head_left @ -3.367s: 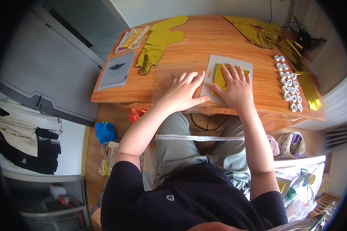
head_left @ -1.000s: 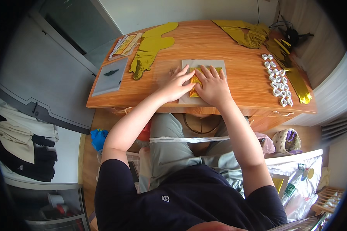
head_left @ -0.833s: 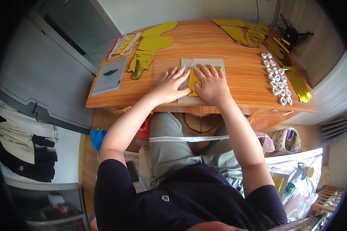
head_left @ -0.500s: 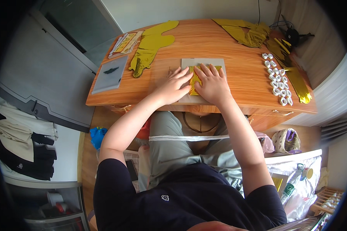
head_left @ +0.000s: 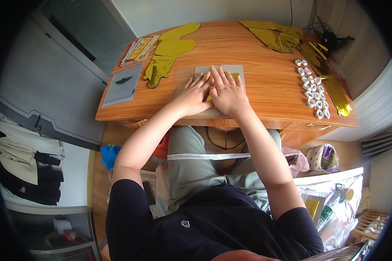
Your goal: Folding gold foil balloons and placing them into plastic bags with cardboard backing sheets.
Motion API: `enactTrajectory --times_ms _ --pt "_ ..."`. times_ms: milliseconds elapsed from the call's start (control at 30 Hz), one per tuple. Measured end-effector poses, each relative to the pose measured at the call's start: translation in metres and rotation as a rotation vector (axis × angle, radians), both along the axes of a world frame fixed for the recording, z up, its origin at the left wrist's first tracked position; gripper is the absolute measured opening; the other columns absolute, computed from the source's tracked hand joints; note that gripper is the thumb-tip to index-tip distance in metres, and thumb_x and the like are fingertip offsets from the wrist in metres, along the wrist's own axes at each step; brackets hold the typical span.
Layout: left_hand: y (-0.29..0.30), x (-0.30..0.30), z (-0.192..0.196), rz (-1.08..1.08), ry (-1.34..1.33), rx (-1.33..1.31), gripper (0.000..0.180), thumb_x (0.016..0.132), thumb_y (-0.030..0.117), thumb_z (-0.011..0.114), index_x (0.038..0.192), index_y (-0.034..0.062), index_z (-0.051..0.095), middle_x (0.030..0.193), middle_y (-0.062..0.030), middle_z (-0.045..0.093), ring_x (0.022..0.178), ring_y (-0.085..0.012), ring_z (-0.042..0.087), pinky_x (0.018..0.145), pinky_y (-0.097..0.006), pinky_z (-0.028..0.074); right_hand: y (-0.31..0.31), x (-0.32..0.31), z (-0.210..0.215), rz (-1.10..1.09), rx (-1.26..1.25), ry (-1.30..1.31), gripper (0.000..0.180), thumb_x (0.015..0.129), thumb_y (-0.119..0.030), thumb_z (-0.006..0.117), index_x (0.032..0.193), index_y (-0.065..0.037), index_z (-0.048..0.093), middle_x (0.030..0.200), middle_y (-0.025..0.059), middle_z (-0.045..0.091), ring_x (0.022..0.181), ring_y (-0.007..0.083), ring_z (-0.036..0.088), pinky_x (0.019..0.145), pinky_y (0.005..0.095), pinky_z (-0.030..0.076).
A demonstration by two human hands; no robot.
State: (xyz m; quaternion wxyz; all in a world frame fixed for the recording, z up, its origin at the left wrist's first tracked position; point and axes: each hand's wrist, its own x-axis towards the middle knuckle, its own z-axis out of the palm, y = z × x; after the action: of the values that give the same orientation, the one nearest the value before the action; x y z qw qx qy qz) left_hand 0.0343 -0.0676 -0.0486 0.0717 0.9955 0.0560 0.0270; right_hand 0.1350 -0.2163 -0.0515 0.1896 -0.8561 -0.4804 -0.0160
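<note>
My left hand (head_left: 194, 96) lies flat with its fingers stretched out on a grey board (head_left: 200, 69) at the near edge of the wooden desk. Beside it, my right hand (head_left: 229, 94) presses down with straight fingers, its fingertips close against the left ones. Beneath the hands is a shiny gold foil sheet (head_left: 235, 76); only small parts show around my right fingers and between the hands. Neither hand has its fingers wrapped round anything.
Gold foil-like pieces (head_left: 172, 48) lie back left, near papers (head_left: 140, 48) and a grey sheet with a dark mark (head_left: 113, 91). More crumpled gold film (head_left: 278, 39) is back right. Several small white looped pieces (head_left: 311, 94) stand in rows at the right.
The board has slid a little to the left with my hands. My right hand has moved leftward against the left one, covering more of the gold sheet.
</note>
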Motion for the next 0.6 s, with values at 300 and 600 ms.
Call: enactTrajectory --times_ms 300,600 --pt "-0.01 0.003 0.004 0.032 0.046 0.087 0.092 0.093 0.065 0.053 0.159 0.0089 0.022 0.165 -0.0166 0.018 0.154 -0.0348 0.014 0.124 -0.049 0.013 -0.026 0.03 -0.01 0.063 0.477 0.173 0.052 0.089 0.003 0.051 0.141 0.0 0.048 0.148 0.025 0.046 0.141 0.044 0.038 0.116 0.051 0.034" --pt "-0.007 0.002 0.004 0.0 -0.04 0.001 0.089 0.093 0.064 0.053 0.159 0.0124 0.023 0.166 -0.0135 0.017 0.153 -0.0337 0.017 0.124 -0.05 0.014 -0.086 0.016 -0.006 0.014 0.216 -0.147 0.035 0.092 -0.02 0.064 0.122 -0.004 0.062 0.135 0.012 0.062 0.132 0.0309 0.052 0.113 0.0524 0.038"
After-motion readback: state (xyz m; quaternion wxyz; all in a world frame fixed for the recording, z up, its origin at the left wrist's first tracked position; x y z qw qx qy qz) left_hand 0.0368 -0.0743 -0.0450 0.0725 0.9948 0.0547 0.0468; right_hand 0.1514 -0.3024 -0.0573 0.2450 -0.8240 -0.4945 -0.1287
